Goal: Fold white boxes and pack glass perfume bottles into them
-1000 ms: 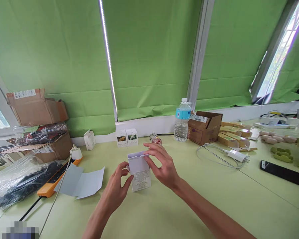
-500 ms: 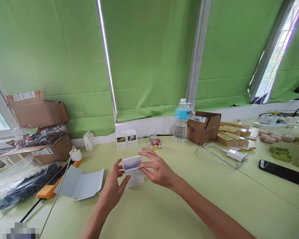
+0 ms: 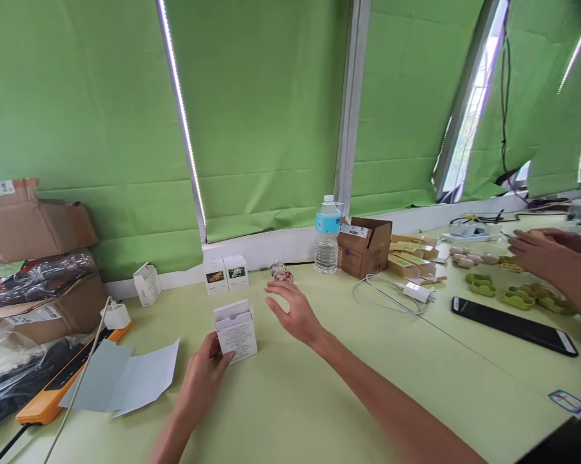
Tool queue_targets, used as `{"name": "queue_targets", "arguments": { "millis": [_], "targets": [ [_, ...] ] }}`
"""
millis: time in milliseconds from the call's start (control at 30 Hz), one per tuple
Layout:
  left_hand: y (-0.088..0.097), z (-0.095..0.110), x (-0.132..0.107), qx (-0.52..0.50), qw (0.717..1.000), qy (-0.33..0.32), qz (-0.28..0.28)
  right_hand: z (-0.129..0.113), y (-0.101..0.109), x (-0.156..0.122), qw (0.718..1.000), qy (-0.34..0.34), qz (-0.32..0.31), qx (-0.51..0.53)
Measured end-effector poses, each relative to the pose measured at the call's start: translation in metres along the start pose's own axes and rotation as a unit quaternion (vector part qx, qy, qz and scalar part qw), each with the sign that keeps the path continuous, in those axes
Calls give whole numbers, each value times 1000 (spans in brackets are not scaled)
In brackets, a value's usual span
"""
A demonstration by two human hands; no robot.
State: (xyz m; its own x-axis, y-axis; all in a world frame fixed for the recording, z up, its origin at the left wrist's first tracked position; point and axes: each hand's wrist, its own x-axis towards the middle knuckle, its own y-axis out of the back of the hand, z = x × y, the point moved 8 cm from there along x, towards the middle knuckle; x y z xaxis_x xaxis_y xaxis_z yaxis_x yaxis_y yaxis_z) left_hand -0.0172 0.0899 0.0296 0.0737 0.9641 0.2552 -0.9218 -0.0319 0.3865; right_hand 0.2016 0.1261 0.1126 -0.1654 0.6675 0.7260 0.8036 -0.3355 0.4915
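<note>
White cardboard makes up a small box (image 3: 235,332) that stands upright on a pale green desk (image 3: 319,399), its top flap raised and printed text on its front face. This box serves as the landmark for everything else.

The person's left hand (image 3: 200,377) grasps the box at its lower left corner, fingers curled against the side. The right hand (image 3: 290,310) hovers just to the right of the box, released, fingers spread and palm down, not touching it.

Behind the box, near the wall, two small white boxes with pictures (image 3: 226,273) stand side by side. Further left of them sits another small white carton (image 3: 146,283). To the right of the pair lies a small glass ornament (image 3: 280,273), and beyond it stands a water bottle (image 3: 327,235) with a blue label, just beside an open brown carton (image 3: 364,246).

Left of the box, a folded sheet of grey-white card (image 3: 120,380) lies flat on the desk. Past it are an orange power strip (image 3: 53,396) and stacked brown boxes (image 3: 33,258).

Far to the right of the box lie a white charger with cable (image 3: 416,291), a black phone (image 3: 512,317), and another person's hands (image 3: 546,254) over small green pieces.

Green blinds (image 3: 261,116) cover the windows behind.
</note>
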Motion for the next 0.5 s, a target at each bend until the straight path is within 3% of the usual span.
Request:
{"name": "queue_targets", "arguments": {
  "millis": [233,500],
  "targets": [
    [2,-3,2,15,999,-1,28,108,-4,-14,980,-179,46,-70],
    [7,-15,9,19,999,-3,47,156,-43,-1,941,-308,82,-109]
  ]
}}
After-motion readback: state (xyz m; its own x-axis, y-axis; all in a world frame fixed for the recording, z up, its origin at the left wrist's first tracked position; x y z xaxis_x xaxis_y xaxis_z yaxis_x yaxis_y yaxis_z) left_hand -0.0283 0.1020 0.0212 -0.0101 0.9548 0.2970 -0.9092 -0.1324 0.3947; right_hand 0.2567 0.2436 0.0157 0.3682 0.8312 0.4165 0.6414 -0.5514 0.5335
